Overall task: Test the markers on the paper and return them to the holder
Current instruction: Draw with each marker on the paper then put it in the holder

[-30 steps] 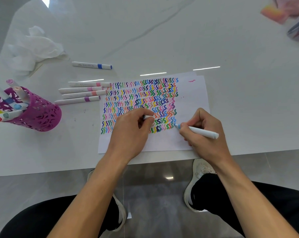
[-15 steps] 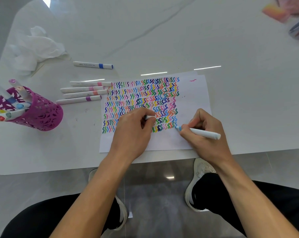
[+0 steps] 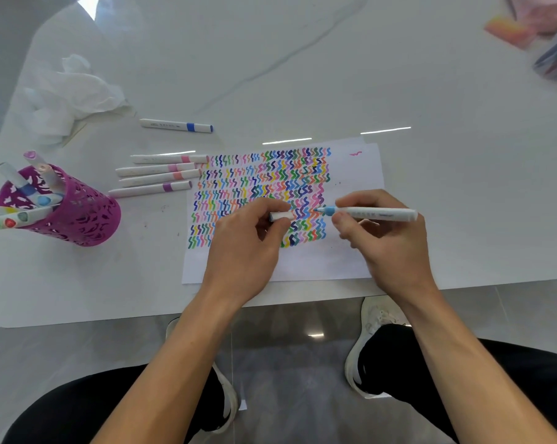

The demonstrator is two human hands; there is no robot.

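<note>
White marbled tabletop fills most of my feed, with grey floor showing below its near edge.

At the middle of that near edge lies the paper. Rows of coloured squiggles cover its left and middle part.

The left hand rests over the paper with its fingers curled. It pinches a white cap between thumb and forefinger, and the cap's end points right.

The right hand grips the marker near its front. The barrel lies almost level, and the light-blue tip points left toward the cap, over the right end of the squiggle rows. From here I cannot tell whether the tip touches the sheet.

Near the left edge stands the purple cut-out holder. Several more pens sit in it, leaning out toward that edge.

Between the holder and the paper, four capped markers lie side by side, their banded ends just beside the sheet's left border. A blue-banded marker lies apart from them, farther from the near edge.

A crumpled tissue sits toward the far left corner. At the far right corner I see some pink and orange things, too blurred for me to tell what they are.
</note>
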